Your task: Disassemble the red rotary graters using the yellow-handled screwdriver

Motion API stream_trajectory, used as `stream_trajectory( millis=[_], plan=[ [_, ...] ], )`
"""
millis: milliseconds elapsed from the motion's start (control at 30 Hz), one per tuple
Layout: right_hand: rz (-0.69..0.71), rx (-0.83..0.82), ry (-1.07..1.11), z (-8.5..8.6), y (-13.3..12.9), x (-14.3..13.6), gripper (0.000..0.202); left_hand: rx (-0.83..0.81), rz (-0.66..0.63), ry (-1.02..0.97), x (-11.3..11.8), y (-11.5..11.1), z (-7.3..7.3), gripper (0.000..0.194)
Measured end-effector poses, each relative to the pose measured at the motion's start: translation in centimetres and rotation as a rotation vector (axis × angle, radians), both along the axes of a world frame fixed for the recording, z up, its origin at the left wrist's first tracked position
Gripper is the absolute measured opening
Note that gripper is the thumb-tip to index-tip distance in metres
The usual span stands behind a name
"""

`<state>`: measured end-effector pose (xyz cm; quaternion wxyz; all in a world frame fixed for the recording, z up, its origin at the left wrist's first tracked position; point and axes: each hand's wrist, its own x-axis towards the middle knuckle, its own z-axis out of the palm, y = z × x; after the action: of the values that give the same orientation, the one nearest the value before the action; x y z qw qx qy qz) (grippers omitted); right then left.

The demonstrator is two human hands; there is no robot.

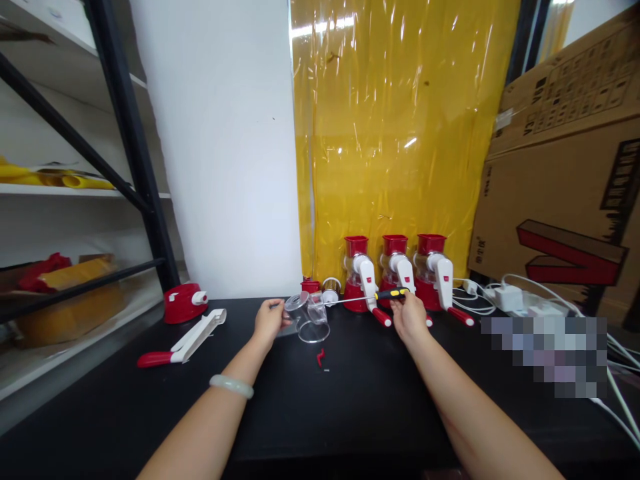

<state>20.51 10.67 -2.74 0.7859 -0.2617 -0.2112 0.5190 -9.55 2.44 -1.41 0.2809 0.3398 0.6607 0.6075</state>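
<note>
My right hand [411,315] is closed on the black and yellow handle of a screwdriver [391,294]. Its long metal shaft points left, and the tip reaches a clear plastic housing [306,317] on the black table. At the left side of the housing is my left hand [270,320], fingers closed on its edge. A small red part [321,358] lies on the table in front of the housing, with a tiny pale piece beside it. Behind the housing are a red part [311,285] and a metal drum [331,293].
Three red and white hand-crank graters [357,267] stand at the back right. On the left are a red base [185,303] and a white crank arm with red handle [194,339]. White cables and adapters [509,297] lie right, before a cardboard box [560,173].
</note>
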Motion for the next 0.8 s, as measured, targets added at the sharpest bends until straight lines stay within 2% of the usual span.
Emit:
stream_trajectory(
  millis=[133, 267, 367, 467, 567, 800],
  plan=[
    [-0.055, 0.020, -0.041, -0.29, 0.05, -0.18, 0.013, -0.001, 0.006, 0.008, -0.04, -0.01, -0.12, 0.018],
    [-0.072, 0.037, -0.092, -0.63, 0.14, -0.42, 0.032, 0.002, 0.003, 0.015, -0.09, 0.09, -0.21, 0.018],
    [-0.081, 0.006, -0.112, -0.65, -0.06, -0.56, 0.037, 0.001, 0.000, 0.011, -0.09, 0.12, -0.20, 0.019],
    [-0.061, -0.022, -0.088, -0.40, -0.40, -0.59, 0.036, 0.001, -0.003, 0.008, -0.10, 0.11, -0.20, 0.019],
    [-0.009, 0.009, -0.020, -0.10, -0.50, -0.48, 0.032, 0.002, -0.002, 0.008, -0.12, 0.12, -0.21, 0.019],
    [0.017, 0.052, 0.111, 0.11, -0.10, 0.04, 0.021, 0.001, 0.002, 0.004, -0.13, 0.21, -0.13, 0.019]
  ],
)
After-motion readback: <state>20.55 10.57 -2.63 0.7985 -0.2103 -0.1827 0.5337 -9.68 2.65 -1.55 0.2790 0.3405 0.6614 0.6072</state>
